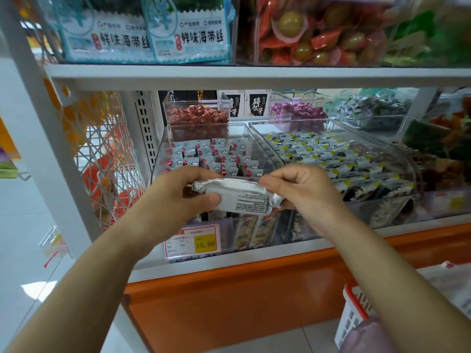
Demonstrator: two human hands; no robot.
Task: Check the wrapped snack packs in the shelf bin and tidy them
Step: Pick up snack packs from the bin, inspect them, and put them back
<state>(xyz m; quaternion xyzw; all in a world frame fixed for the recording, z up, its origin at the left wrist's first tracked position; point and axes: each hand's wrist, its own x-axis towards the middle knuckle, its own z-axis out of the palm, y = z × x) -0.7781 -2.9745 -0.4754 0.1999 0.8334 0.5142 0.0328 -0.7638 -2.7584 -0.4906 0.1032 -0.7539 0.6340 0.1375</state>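
A silver-white wrapped snack pack with small black print on its back is held in front of the clear shelf bin. My left hand grips its left end, thumb on the front. My right hand pinches its right end between thumb and fingers. Behind the pack, the bin holds rows of similar white packs with red dots, standing upright.
A second clear bin of black, white and yellow packs stands to the right. A yellow price tag reading 15.80 hangs on the shelf front. Smaller bins sit behind. A red-and-white basket is at lower right.
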